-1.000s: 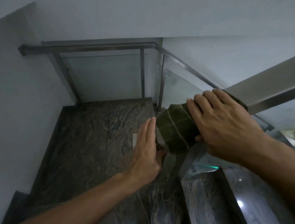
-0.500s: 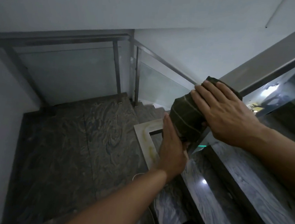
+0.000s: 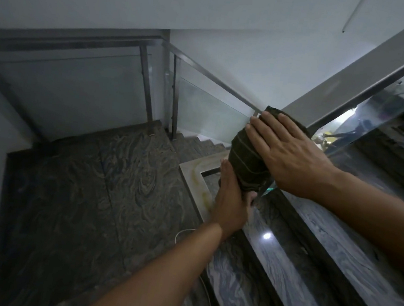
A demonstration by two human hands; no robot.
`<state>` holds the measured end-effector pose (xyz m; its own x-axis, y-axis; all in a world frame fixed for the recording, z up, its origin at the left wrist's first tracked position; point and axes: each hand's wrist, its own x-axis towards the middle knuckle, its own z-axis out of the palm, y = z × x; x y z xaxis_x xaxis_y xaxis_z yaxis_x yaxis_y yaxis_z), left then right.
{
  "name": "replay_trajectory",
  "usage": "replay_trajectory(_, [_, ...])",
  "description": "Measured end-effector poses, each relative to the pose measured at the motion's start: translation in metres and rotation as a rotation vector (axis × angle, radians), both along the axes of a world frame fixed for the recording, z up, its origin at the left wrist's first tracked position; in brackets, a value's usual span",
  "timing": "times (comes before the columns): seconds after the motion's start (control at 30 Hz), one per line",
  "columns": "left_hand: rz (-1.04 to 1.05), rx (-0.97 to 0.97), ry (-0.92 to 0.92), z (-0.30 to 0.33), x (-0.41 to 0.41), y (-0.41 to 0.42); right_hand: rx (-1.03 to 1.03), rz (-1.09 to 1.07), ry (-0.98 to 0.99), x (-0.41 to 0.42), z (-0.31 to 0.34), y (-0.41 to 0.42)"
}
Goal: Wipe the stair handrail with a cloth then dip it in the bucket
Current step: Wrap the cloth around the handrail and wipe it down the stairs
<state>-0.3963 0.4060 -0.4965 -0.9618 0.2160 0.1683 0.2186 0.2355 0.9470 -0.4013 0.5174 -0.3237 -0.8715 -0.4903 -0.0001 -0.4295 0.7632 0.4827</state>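
My right hand (image 3: 291,153) lay spread flat on the dark green striped cloth (image 3: 246,164) draped over the grey metal handrail (image 3: 362,93), my left hand (image 3: 231,201) pressing flat-fingered against its side.

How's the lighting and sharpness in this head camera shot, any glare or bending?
Head view: dim overall; a bright glare spot on the glossy stair tread; the handrail bows from wide-angle distortion; the cloth and both hands look fairly sharp.

Dark veined marble landing (image 3: 90,192), thin white cord (image 3: 184,233) lying on it, polished marble steps (image 3: 307,272) beside
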Motion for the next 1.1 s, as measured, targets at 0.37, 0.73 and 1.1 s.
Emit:
replay_trajectory(0.37, [0.154, -0.317, 0.217, -0.030, 0.011, 0.003, 0.321, 0.106, 0.078, 0.014, -0.025, -0.022])
replay_trajectory(0.73, [-0.154, -0.397, 0.089, -0.114, 0.002, -0.069, 0.612, 0.014, 0.023, 0.022, -0.126, -0.046])
replay_trajectory(1.1, [-0.375, -0.982, 0.684, -0.105, -0.082, -0.170, 0.005, -0.410, -0.200, 0.029, -0.227, -0.098])
